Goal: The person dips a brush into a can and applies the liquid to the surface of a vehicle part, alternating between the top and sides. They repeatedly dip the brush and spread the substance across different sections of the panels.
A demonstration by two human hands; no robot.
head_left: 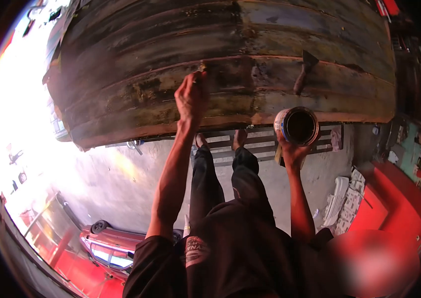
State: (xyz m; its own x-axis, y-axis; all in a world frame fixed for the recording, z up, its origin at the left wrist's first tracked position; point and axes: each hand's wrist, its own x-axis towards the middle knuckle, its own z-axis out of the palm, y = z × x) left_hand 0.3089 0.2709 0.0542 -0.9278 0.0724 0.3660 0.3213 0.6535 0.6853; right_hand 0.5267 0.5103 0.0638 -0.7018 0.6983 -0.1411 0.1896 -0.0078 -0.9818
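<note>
A large panel of dark, stained planks (156,49) fills the upper part of the view. Over its near planks is my left hand (191,97), its fingers closed around something small whose yellowish tip shows above them; the rest is hidden by the fingers. My right hand (295,149) grips an open round can (301,126) with a pale label and dark contents, just off the panel's near edge. On the planks beyond the can lies a scraper (300,79) with a dark handle and a triangular blade.
Below the panel's edge is a slatted pallet (265,141) on the grey concrete floor (121,184), near my feet. A red car (116,243) stands at lower left. Patterned pale pieces (344,201) lie beside a red object (394,198) at right.
</note>
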